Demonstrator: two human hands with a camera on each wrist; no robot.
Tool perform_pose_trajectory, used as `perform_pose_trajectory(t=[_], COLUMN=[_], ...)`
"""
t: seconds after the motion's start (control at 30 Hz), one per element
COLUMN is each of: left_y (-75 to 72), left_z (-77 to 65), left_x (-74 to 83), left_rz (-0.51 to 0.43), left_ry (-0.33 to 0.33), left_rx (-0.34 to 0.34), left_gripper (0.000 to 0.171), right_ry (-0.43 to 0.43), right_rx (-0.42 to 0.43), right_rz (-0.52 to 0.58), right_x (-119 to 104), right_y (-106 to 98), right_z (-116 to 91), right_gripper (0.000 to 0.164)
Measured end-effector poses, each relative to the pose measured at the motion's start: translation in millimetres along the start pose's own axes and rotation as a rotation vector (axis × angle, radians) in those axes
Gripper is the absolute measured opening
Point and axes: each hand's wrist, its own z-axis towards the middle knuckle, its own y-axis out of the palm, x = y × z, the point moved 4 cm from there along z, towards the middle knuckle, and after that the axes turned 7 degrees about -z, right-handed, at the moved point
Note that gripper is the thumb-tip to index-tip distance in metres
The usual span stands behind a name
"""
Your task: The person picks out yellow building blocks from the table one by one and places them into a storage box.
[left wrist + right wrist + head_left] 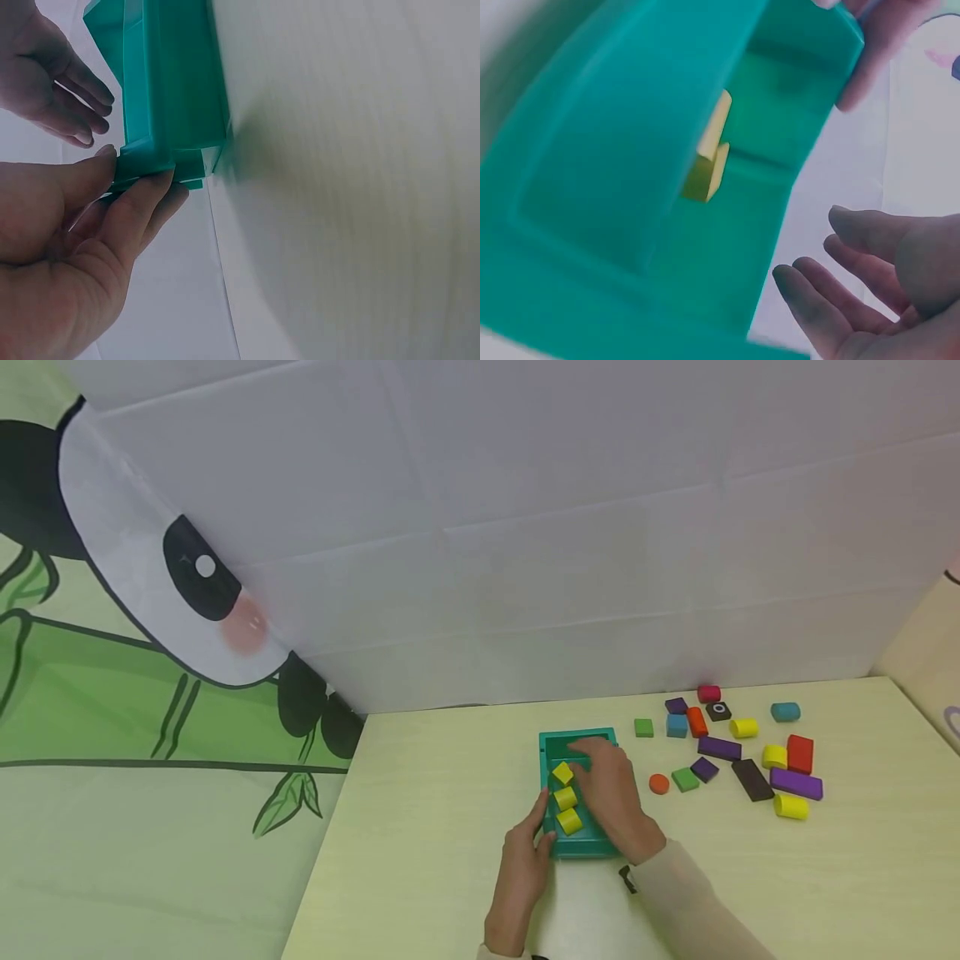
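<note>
Lying in teal tray [588,848] — three yellow blocks [566,798] — left hand [522,864] gripping tray.

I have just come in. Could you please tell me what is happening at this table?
A person's left hand grips the left edge of a green tray. Three yellow blocks lie inside it. The right hand is over the tray, holding nothing. Many loose blocks in various colours lie on the table to the right.

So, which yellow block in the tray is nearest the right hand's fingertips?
The top yellow block in the head view: it lies by the fingertips; the other two lie farther down.
</note>
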Motion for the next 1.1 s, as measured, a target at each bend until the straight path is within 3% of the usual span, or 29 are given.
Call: perform_pose_trajectory(t=[0.57, 0.93, 1.1], left_y=[-0.4, 0.0, -0.1], left_z=[-1.6, -1.6, -1.8], left_x=[2.8, 1.1, 1.8], left_rz=[-0.020, -0.012, -0.011], left_ry=[-0.049, -0.023, -0.022], left_rx=[0.005, 0.002, 0.005], left_gripper=[0.066, 0.065, 0.065], right_ry=[0.083, 0.105, 0.168], right_rx=[0.030, 0.081, 0.050], right_rz=[-0.015, -0.047, -0.067], right_x=[25, 52, 66], right_y=[-34, -54, -61], right_z=[9, 10, 9], right_gripper=[0.025, 0.026, 0.027])
